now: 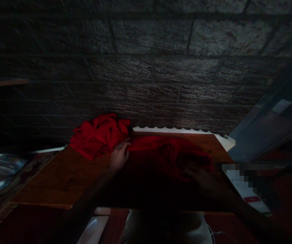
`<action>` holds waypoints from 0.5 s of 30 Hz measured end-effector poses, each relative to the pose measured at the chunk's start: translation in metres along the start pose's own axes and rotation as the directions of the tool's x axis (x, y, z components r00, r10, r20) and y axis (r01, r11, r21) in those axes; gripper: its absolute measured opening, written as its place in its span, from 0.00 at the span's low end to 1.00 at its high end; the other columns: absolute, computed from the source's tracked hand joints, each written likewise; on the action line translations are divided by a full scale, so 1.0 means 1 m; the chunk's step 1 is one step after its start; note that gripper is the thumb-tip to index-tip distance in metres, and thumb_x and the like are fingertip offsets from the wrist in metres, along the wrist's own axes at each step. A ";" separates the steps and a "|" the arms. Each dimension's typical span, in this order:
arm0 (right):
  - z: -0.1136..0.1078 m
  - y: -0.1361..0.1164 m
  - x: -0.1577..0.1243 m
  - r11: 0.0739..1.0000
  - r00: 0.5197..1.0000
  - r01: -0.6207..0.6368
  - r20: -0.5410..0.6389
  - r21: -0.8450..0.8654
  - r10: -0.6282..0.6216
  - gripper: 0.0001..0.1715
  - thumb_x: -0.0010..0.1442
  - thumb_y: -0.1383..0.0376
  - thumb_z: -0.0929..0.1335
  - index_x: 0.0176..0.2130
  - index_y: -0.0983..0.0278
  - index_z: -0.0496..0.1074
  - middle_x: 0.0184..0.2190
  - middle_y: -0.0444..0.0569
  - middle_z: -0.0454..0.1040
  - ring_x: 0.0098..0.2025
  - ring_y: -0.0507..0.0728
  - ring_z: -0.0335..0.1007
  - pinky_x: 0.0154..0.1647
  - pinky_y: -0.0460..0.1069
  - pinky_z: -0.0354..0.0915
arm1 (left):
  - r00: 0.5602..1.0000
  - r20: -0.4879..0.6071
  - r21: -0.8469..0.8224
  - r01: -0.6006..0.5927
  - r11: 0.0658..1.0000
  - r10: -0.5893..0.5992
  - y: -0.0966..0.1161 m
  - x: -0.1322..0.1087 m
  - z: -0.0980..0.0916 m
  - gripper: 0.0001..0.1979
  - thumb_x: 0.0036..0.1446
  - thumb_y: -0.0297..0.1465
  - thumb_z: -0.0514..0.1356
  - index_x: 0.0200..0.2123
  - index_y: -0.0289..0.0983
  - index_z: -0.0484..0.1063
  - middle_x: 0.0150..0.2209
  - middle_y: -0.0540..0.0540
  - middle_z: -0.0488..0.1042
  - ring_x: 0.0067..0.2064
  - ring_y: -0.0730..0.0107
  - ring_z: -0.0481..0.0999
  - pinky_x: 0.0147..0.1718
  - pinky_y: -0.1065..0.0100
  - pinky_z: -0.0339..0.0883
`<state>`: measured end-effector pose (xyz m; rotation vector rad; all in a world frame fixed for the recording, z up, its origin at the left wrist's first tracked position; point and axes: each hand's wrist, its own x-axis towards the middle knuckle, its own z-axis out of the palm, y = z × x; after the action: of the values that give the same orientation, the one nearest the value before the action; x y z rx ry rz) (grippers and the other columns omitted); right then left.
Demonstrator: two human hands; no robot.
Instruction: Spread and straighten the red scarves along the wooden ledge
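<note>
A length of red cloth [146,143] stretches across a low wooden table [67,176], its right part bunched in loose folds. My left hand [120,155] is at the cloth's left end, fingers closed on its edge, beside a crumpled heap of red cloth [99,134]. Whether the heap and the stretched piece are joined, I cannot tell. In deep shadow at the right, my right hand [199,174] lies at the folds with its fingers drawn together on the fabric. Its fingertips are hard to make out.
A stone-block wall [161,71] rises right behind the table, with a white scalloped strip [171,129] along the far edge. To the right are a grey-blue panel [260,125] and a pale flat item [245,189]. A shiny plastic bundle [1,173] lies at left.
</note>
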<state>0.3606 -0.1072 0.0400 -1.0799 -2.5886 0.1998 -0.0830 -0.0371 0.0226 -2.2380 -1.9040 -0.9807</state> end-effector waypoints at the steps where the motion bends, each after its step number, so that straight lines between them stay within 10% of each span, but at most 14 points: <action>1: 0.003 0.001 -0.015 0.999 0.997 0.035 0.069 -0.026 -0.033 0.40 0.56 0.78 0.60 0.63 0.56 0.70 0.62 0.52 0.71 0.63 0.60 0.68 0.59 0.55 0.70 | 0.998 0.062 0.011 0.020 1.000 -0.020 -0.005 -0.003 0.002 0.20 0.58 0.26 0.53 0.53 0.36 0.72 0.62 0.38 0.72 0.62 0.54 0.72 0.64 0.55 0.65; 7: 0.007 0.012 -0.036 0.990 0.996 0.005 0.092 -0.141 0.008 0.43 0.55 0.82 0.58 0.62 0.55 0.73 0.61 0.52 0.72 0.63 0.61 0.67 0.62 0.59 0.69 | 0.956 0.194 0.100 0.202 0.974 -0.218 -0.014 -0.001 -0.003 0.32 0.57 0.25 0.52 0.66 0.34 0.64 0.56 0.34 0.76 0.54 0.49 0.78 0.58 0.51 0.70; 11: 0.007 0.032 -0.031 0.990 0.998 -0.042 -0.043 -0.135 0.036 0.32 0.58 0.79 0.60 0.53 0.59 0.79 0.55 0.55 0.76 0.57 0.61 0.71 0.58 0.57 0.71 | 0.931 -0.064 -0.089 0.352 0.932 -0.358 -0.024 0.020 -0.035 0.34 0.56 0.20 0.51 0.67 0.39 0.64 0.49 0.45 0.80 0.42 0.65 0.80 0.55 0.59 0.72; 15: -0.014 0.072 -0.039 0.969 0.932 -0.225 -0.313 -0.098 0.184 0.17 0.61 0.68 0.64 0.42 0.59 0.81 0.51 0.54 0.74 0.55 0.63 0.70 0.55 0.58 0.71 | 0.739 -0.364 -0.423 0.412 0.807 -0.567 -0.065 0.032 -0.079 0.26 0.59 0.23 0.56 0.62 0.34 0.67 0.52 0.43 0.79 0.49 0.66 0.78 0.52 0.65 0.73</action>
<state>0.4390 -0.0840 0.0257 -1.3164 -2.2421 -0.0865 -0.1738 -0.0262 0.0783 -1.3635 -2.2443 -1.8282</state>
